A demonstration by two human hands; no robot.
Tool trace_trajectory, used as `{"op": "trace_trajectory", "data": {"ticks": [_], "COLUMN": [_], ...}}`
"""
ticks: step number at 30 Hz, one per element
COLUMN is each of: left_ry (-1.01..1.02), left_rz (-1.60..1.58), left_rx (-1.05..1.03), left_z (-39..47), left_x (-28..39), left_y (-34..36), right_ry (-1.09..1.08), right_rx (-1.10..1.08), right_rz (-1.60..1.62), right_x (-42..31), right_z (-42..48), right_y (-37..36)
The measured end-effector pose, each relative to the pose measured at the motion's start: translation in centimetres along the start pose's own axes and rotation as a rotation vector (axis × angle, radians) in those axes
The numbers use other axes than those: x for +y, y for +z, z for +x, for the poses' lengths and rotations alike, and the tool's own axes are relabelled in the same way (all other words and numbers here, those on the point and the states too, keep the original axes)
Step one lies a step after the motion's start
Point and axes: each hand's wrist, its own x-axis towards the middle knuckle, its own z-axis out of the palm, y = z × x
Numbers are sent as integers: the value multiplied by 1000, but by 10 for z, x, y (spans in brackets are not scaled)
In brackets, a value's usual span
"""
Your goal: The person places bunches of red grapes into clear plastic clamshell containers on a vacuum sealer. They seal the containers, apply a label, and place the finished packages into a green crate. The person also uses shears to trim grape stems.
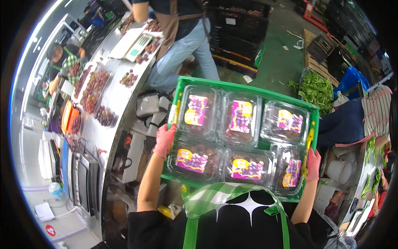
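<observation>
Held in front of my body is a green plastic crate (245,88), gripped at its two short ends. My left hand (164,140), in a pink glove, grasps the left end; my right hand (313,163), gloved alike, grasps the right end. Inside lie several clear plastic clamshell boxes, among them one at the upper left (202,130) and one at the upper right (267,124). Dark grapes show faintly through the plastic. Each lid bears a purple and yellow label (247,169) with a grape picture and writing. The fingers under the crate's rim are hidden.
A long metal table (116,98) on the left carries loose grapes (94,85) and a weighing scale (139,46). A person in jeans (186,49) stands just beyond the crate. Stacked black crates (236,34) stand behind. Leafy greens (315,88) and another person (345,121) are on the right.
</observation>
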Motion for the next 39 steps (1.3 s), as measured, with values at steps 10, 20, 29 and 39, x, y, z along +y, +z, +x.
{"op": "trace_trajectory", "data": {"ticks": [10,20,29,39], "left_ry": [-170,-155,-153,237], "left_rz": [135,146,90,449], "left_rx": [178,107,43,216], "left_z": [50,49,66,100], "left_x": [-166,-101,-51,-131], "left_y": [-111,-105,-88,-86], "right_ry": [68,202,215,115], "right_rx": [-216,-149,-108,-112], "right_rz": [-168,38,-31,-187], "right_x": [-12,-19,-7,10], "right_z": [-28,-45,-41,-37], "right_y": [179,171,154,164]}}
